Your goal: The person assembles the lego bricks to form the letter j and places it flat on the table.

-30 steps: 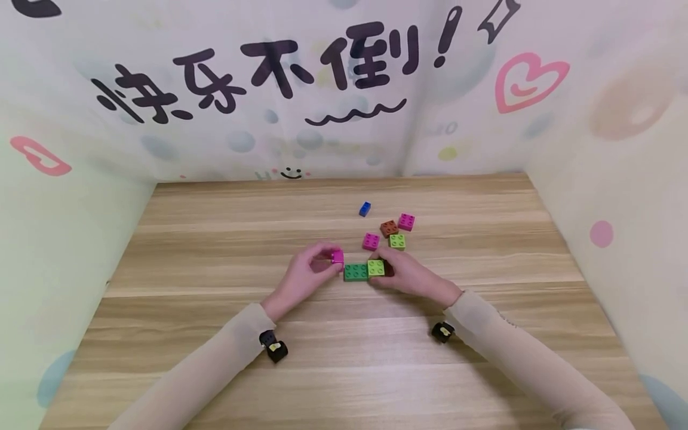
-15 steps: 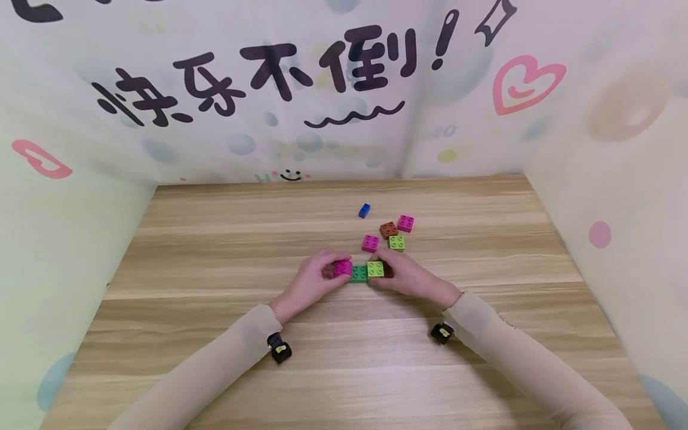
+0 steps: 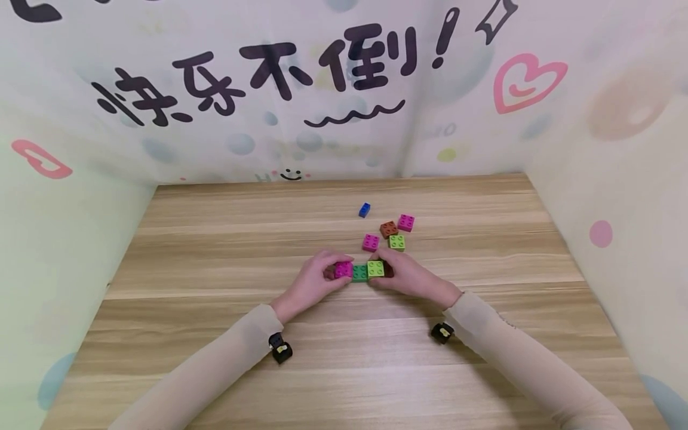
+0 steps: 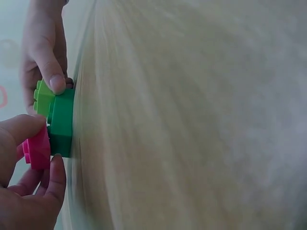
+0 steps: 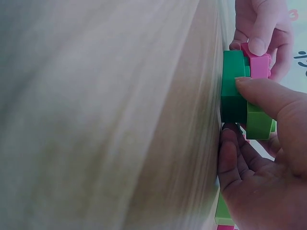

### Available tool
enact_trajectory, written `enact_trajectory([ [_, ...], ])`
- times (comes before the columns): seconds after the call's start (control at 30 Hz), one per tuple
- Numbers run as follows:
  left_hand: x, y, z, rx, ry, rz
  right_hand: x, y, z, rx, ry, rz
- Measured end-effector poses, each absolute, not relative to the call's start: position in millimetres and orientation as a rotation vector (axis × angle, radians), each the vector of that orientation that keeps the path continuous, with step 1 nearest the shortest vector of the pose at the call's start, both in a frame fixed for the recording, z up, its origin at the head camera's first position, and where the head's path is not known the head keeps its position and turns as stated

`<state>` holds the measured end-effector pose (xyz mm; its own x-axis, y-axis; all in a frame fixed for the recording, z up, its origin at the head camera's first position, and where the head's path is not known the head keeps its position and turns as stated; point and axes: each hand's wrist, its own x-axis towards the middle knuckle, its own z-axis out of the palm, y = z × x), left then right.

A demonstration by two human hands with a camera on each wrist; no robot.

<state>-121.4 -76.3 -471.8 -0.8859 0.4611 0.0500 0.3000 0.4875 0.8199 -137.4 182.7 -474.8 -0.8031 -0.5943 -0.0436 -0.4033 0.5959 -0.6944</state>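
A green brick [image 3: 359,273] lies on the wooden table with a lime-green brick [image 3: 375,269] on top of its right end. My left hand [image 3: 312,279] pinches a magenta brick [image 3: 343,270] between thumb and fingers at the green brick's left end. In the left wrist view this magenta brick [image 4: 38,149] sits against the studded side of the green brick [image 4: 61,122]; whether it is fully pressed on I cannot tell. From the right, my right hand [image 3: 411,275] grips the green brick, its thumb on the side, as the right wrist view shows.
Beyond the hands lie loose bricks: a magenta one [image 3: 370,242], a lime one [image 3: 396,242], a brown one [image 3: 389,229], another magenta one [image 3: 405,223] and a small blue one [image 3: 364,210]. Printed white cloth walls [image 3: 215,149] border the table [image 3: 226,227].
My left hand has moved right with the magenta brick, from beside the green brick to above its left end, then slightly down. The right hand has kept its place.
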Motion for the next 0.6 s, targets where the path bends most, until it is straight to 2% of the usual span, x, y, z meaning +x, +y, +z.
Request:
enact_trajectory([
  [0.6, -123.0, -74.5, -476.2, 0.67, 2.527, 1.393, -137.4, 182.5, -473.8, -0.792, 2.548, -1.015],
])
